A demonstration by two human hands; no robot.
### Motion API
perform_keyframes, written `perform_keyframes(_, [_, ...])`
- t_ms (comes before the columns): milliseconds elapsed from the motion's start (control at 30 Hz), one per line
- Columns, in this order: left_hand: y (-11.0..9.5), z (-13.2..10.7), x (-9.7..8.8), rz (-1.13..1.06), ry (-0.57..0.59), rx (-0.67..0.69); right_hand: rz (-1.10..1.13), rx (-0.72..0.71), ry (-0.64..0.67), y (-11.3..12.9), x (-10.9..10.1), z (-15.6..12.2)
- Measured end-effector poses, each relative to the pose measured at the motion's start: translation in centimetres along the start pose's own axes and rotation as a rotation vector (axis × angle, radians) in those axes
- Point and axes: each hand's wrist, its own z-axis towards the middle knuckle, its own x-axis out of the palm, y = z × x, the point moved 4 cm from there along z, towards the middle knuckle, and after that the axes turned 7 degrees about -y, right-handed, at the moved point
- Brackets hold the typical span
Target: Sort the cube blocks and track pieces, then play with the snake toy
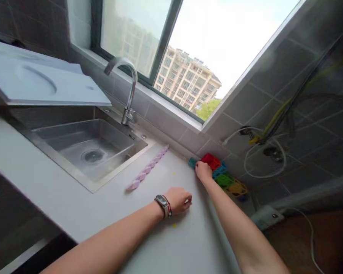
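My left hand (180,201), with a watch (161,199) and a red cord bracelet at its wrist, rests low over the white countertop (148,224). Its fingers curl in toward the thumb, and anything small between them is hidden. Farther off by the wall, my right hand (204,171) has its fingers closed beside a small teal piece (192,163). Whether it grips that piece cannot be made out. Behind that hand runs a row of openwork plastic pieces: red (213,161), blue (220,169), green (225,180) and yellow (237,188).
A folded pink-and-white strip (148,168) lies beside the steel sink (88,186). The faucet (133,82) stands behind the sink, and white panels (54,85) cover its far side. Yellow specks (174,225) dot the counter. Loose cables (286,108) hang at right, above a white box (267,217).
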Motion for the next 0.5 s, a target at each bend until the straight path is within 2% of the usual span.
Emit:
perform_keyframes(300, [0.19,0.07,-0.08,-0.018,-0.023,-0.050,0.006,0.033,-0.008,0.08,-0.18,-0.10])
perform_keyframes(500, [0.38,0.07,0.08,-0.025,-0.027,-0.048,0.043,-0.010,-0.018,-0.12,-0.71,0.11])
